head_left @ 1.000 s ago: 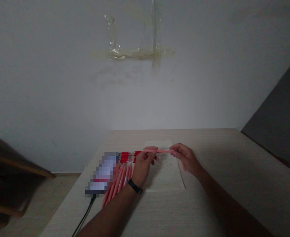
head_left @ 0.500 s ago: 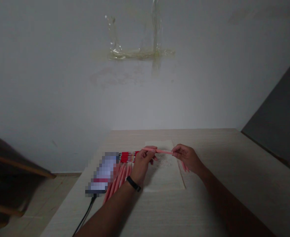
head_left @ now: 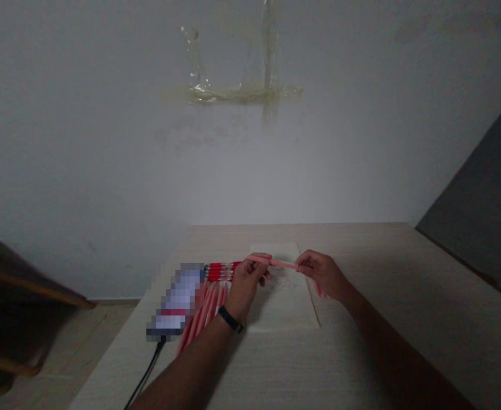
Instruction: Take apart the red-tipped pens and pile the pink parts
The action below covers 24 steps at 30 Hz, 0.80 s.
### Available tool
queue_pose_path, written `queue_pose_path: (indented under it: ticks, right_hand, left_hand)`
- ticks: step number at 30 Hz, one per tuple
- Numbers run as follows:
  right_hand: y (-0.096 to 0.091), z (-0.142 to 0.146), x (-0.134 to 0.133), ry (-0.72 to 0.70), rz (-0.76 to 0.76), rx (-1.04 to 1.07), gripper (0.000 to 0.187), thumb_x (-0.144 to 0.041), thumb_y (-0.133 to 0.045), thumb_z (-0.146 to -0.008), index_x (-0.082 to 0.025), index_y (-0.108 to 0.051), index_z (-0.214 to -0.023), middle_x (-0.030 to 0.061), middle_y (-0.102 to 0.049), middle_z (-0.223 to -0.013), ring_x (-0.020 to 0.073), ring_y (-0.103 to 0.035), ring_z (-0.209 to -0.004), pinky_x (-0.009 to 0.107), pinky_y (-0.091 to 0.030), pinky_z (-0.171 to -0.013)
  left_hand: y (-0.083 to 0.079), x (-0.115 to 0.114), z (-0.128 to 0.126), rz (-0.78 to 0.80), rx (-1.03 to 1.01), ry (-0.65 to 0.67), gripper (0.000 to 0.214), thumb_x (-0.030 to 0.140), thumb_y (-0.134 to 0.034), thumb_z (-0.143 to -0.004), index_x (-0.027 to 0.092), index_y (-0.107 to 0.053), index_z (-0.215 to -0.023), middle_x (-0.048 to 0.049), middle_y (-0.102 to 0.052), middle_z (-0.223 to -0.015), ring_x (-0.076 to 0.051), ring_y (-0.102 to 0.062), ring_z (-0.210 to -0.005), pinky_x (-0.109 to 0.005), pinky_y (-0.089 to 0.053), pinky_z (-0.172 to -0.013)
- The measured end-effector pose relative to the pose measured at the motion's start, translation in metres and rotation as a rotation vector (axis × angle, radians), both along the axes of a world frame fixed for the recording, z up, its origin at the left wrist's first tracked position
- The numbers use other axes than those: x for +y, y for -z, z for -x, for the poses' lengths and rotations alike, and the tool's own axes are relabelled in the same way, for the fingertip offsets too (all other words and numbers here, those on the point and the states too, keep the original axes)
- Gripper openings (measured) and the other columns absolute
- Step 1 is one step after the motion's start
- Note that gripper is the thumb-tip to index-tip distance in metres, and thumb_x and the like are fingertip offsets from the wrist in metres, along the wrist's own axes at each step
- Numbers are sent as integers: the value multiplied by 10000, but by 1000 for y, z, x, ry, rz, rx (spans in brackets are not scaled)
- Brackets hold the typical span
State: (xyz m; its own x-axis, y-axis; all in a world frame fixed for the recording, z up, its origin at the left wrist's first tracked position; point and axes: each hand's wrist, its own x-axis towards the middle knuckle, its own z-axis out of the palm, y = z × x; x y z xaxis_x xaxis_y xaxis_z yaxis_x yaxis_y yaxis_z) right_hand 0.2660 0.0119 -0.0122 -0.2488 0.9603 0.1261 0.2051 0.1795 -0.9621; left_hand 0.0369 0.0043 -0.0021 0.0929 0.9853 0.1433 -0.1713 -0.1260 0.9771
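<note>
My left hand (head_left: 247, 280) and my right hand (head_left: 322, 273) each pinch one end of a thin pink pen (head_left: 281, 262), held level a little above a pale sheet of paper (head_left: 285, 304). Another pink stick (head_left: 319, 289) pokes out below my right hand. To the left of my left hand, several pink pens with red caps (head_left: 210, 293) lie fanned out on the table. A black band sits on my left wrist.
The light wooden table (head_left: 404, 307) stands against a white wall with old tape marks. A blurred-out phone (head_left: 177, 302) with a black cable (head_left: 146, 376) lies at the table's left edge. Dark wooden furniture (head_left: 15, 307) stands at the far left.
Both hands have stayed nearly still on the pen; its right end has dipped a little.
</note>
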Motion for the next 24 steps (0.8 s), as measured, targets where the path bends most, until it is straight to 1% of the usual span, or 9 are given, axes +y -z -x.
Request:
queue_pose_path:
  ticks: [4, 7, 12, 14, 17, 19, 24]
  right_hand:
    - [-3, 1, -1, -7, 2, 2, 271, -435, -676, -847, -173, -635, -904, -18, -642, -697, 25, -428, -319, 134, -314, -274]
    - [-2, 0, -1, -12, -1, 0, 277, -445, -679, -841, -178, -633, -904, -24, -634, -708, 31, -428, -314, 149, -317, -263]
    - [2, 0, 0, -8, 8, -33, 273, -454, -667, -846, -189, -615, -891, -69, -542, -626, 42, -406, -284, 166, -330, -238]
    - [3, -1, 0, -9, 5, -42, 273, -449, -663, -851, -185, -626, -910, -59, -564, -650, 41, -424, -294, 163, -339, -247]
    - [5, -3, 2, -11, 16, -52, 291, -450, -655, -857, -183, -641, -972, -19, -641, -761, 34, -439, -297, 164, -349, -251]
    - [7, -5, 3, -11, 32, -57, 304, -459, -648, -857, -187, -642, -994, -6, -659, -799, 37, -438, -284, 173, -353, -240]
    - [6, -7, 2, -29, 28, -79, 311, -475, -613, -878, -204, -638, -1028, -18, -636, -744, 50, -420, -277, 189, -355, -250]
  left_hand:
    - [0, 0, 0, -11, -6, 3, 323, 432, -685, -845, 153, -694, -1008, -22, -650, -718, -119, -570, -617, -215, -422, -540]
    - [0, -1, 0, -20, 1, 5, 308, 419, -677, -857, 152, -688, -1011, -18, -646, -709, -116, -562, -610, -215, -419, -539]
    - [0, -1, 0, -35, 7, 10, 301, 412, -681, -856, 152, -678, -1007, -9, -639, -700, -114, -560, -600, -216, -421, -534]
    - [-1, -1, 0, -31, 6, 7, 304, 413, -682, -855, 150, -678, -1007, -10, -642, -711, -111, -559, -598, -216, -422, -533]
    - [-3, -2, 0, -21, 2, -9, 311, 419, -684, -851, 150, -678, -1006, -19, -655, -750, -109, -565, -603, -216, -423, -533]
    - [-3, -2, 0, -14, 0, -17, 317, 423, -689, -844, 150, -677, -1004, -21, -659, -759, -110, -567, -600, -217, -422, -531]
    - [-2, -1, 1, -23, 23, -26, 323, 434, -678, -849, 154, -675, -1009, -11, -647, -717, -113, -560, -587, -217, -420, -525]
